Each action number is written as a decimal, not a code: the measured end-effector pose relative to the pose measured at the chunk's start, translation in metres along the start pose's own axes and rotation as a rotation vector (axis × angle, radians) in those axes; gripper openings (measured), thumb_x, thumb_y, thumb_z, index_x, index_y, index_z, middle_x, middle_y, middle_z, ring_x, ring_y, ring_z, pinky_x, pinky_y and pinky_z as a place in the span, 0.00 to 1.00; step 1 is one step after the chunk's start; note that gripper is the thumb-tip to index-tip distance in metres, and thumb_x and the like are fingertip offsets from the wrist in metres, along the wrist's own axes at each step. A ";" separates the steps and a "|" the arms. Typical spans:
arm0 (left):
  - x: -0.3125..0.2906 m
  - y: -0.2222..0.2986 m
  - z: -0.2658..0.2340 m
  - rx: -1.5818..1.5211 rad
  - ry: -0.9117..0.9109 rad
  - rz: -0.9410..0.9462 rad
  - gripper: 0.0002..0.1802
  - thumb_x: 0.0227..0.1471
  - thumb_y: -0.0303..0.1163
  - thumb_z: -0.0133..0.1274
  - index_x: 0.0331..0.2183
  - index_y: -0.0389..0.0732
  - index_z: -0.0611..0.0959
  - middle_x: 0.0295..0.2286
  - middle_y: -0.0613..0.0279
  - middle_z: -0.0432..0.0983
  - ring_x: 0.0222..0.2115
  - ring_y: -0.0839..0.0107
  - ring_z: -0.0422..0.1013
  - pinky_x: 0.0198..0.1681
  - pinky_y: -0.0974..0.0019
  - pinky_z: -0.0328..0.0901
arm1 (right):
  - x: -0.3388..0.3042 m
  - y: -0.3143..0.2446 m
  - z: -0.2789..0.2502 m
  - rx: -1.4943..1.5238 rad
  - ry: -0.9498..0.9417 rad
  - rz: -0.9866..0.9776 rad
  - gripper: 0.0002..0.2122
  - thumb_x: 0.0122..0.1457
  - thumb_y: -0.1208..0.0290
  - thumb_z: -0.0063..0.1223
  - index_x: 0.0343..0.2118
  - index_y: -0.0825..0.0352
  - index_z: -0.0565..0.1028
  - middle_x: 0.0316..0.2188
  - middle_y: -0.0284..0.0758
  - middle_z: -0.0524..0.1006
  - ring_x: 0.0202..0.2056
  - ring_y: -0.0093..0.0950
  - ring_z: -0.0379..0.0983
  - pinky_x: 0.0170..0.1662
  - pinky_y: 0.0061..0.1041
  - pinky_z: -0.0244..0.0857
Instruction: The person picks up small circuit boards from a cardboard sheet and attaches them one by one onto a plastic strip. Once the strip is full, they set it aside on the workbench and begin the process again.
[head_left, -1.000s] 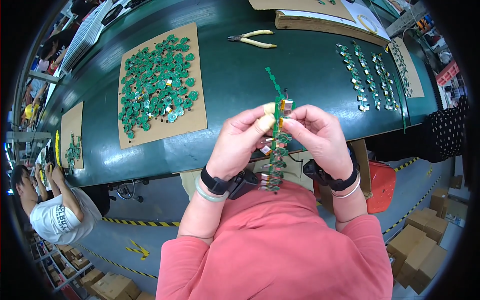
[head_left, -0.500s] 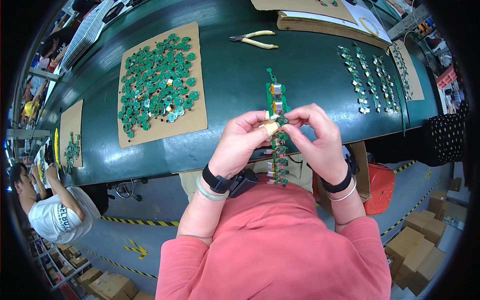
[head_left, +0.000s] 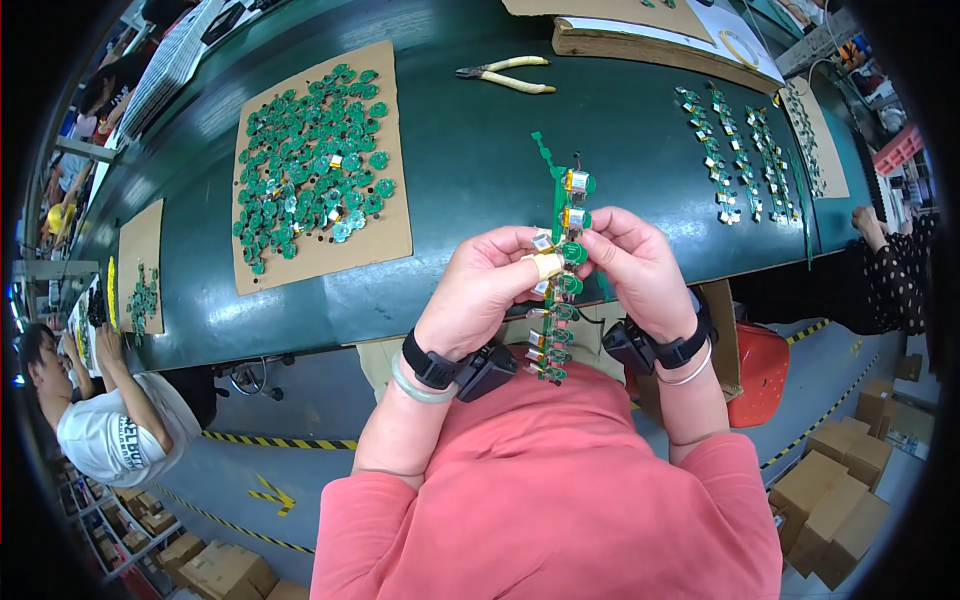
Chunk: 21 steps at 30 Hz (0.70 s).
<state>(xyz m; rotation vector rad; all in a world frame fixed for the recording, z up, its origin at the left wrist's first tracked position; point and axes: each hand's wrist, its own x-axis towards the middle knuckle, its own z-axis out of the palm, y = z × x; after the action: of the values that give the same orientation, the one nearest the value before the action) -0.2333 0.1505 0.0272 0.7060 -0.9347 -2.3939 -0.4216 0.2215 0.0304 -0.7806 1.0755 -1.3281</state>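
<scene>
A long strip of small green circuit boards (head_left: pixel 566 287) hangs between my hands over the table's near edge. Several of its boards carry silvery battery cells. My left hand (head_left: pixel 487 280) is closed on the strip's middle, with pale tape or a cover around the thumb tip. A silvery cell (head_left: pixel 542 242) shows by its fingertips. My right hand (head_left: pixel 636 262) pinches at the strip's right side, fingers bunched by one round board; exactly what lies between those fingertips is hidden.
A cardboard sheet (head_left: pixel 404 215) covered with loose round green boards lies at left. Yellow-handled cutters (head_left: pixel 506 75) rest beyond my hands. Finished-looking board strips (head_left: pixel 712 150) lie at right. A co-worker (head_left: pixel 125 405) sits at far left, and another person's hand (head_left: pixel 868 228) shows at far right.
The strip has tilted, its far end swinging so the cells face up more to the right. My right hand has turned and its wrist device now shows. Another person's hand has appeared at far right.
</scene>
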 end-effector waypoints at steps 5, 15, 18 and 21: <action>0.003 -0.009 0.001 0.062 0.085 0.094 0.12 0.56 0.22 0.51 0.43 0.33 0.79 0.36 0.60 0.79 0.34 0.77 0.76 0.38 0.73 0.72 | -0.007 -0.012 0.019 -0.433 0.202 -0.097 0.06 0.61 0.77 0.53 0.39 0.72 0.74 0.30 0.28 0.76 0.27 0.16 0.70 0.33 0.14 0.66; 0.001 -0.017 0.023 0.486 0.227 0.386 0.14 0.51 0.18 0.51 0.42 0.31 0.79 0.32 0.65 0.78 0.30 0.83 0.72 0.33 0.77 0.67 | -0.021 -0.022 0.041 -0.930 0.171 -0.447 0.07 0.51 0.80 0.61 0.34 0.69 0.76 0.25 0.31 0.72 0.24 0.18 0.69 0.28 0.17 0.64; 0.000 -0.014 0.019 0.350 0.214 0.348 0.14 0.51 0.18 0.51 0.42 0.31 0.79 0.32 0.66 0.77 0.29 0.84 0.71 0.33 0.78 0.67 | -0.020 -0.018 0.037 -0.904 0.210 -0.453 0.08 0.50 0.80 0.62 0.34 0.69 0.76 0.25 0.31 0.72 0.24 0.18 0.69 0.29 0.17 0.64; 0.000 -0.012 0.015 0.258 0.195 0.310 0.14 0.51 0.18 0.51 0.42 0.31 0.79 0.32 0.66 0.77 0.29 0.84 0.71 0.33 0.79 0.67 | -0.020 -0.019 0.033 -0.929 0.260 -0.451 0.08 0.50 0.80 0.62 0.33 0.70 0.76 0.26 0.32 0.73 0.24 0.19 0.69 0.29 0.17 0.64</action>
<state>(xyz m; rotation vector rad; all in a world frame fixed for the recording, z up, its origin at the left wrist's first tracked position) -0.2450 0.1655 0.0282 0.8059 -1.1856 -1.9196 -0.3966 0.2342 0.0624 -1.6356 1.8418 -1.2866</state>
